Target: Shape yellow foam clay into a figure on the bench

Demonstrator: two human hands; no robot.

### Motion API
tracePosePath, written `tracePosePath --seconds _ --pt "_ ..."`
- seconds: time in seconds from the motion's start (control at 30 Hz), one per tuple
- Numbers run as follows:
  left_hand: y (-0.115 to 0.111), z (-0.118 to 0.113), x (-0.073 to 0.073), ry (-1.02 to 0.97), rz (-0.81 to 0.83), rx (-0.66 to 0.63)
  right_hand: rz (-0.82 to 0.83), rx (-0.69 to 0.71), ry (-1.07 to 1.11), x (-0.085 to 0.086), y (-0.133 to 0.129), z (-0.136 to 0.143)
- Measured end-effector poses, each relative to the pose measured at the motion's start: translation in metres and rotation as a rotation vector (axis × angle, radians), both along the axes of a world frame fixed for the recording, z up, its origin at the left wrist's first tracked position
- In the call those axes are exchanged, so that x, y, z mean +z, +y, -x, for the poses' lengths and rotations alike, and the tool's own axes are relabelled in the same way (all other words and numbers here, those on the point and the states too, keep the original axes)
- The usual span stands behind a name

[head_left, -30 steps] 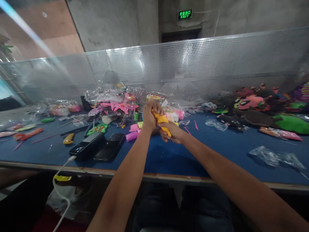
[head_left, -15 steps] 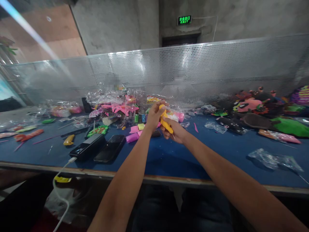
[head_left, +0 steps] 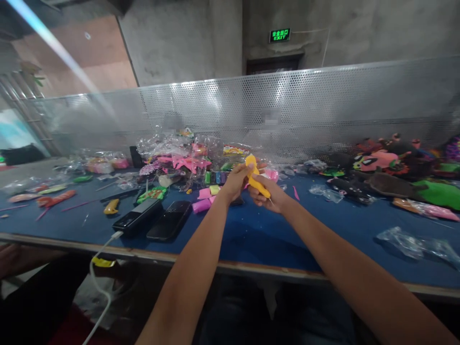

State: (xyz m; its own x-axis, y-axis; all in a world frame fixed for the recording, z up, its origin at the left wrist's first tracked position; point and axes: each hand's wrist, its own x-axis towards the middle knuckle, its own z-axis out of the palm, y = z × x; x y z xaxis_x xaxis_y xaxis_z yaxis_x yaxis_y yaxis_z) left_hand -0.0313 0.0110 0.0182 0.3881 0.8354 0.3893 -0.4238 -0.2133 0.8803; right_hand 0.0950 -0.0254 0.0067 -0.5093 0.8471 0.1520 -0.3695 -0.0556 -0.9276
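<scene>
A long, lumpy piece of yellow modelling clay [head_left: 258,184] is held up between both hands above the middle of the table. My left hand [head_left: 236,183] is closed at its upper end, thumb against the clay. Around the lower part are wrapped the fingers of my right hand [head_left: 269,192], with the thumb lying along the top. A thin pale tip shows below that hand; I cannot tell what it belongs to. Just left of my left hand lie pink and purple packets [head_left: 201,205]. A pink sliver [head_left: 295,193] rests to the right.
Left of my arms lie a black phone [head_left: 170,220] and a power bank [head_left: 138,214] with a white cable [head_left: 92,278]. Plastic bags and pink star shapes [head_left: 183,163] pile up behind. Soft toys [head_left: 381,163] and a clear wrapper [head_left: 408,243] lie right. A perforated metal screen [head_left: 223,105] borders the back.
The whole view has shifted, so the table's things appear slightly further right. Both hands keep hold of the yellow clay, and its upper end shows a little more between the fingers.
</scene>
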Motion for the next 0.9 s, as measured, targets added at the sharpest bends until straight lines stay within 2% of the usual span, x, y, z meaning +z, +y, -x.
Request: tracePosePath --seconds 0.3,0.5,0.73,0.9 --pt "0.003 -0.008 -0.012 -0.05 0.06 0.039 -0.01 -0.022 0.043 -0.003 -0.001 -0.002" --pt "0.007 -0.01 -0.015 -0.05 0.12 -0.015 -0.023 -0.067 -0.01 -0.003 -0.005 -0.003" --pt "0.014 -0.01 -0.023 0.0 0.015 0.061 -0.056 -0.102 -0.038 -0.004 -0.005 -0.002" --pt "0.011 -0.007 -0.022 0.015 -0.108 0.144 -0.111 -0.243 -0.082 -0.007 -0.003 0.003"
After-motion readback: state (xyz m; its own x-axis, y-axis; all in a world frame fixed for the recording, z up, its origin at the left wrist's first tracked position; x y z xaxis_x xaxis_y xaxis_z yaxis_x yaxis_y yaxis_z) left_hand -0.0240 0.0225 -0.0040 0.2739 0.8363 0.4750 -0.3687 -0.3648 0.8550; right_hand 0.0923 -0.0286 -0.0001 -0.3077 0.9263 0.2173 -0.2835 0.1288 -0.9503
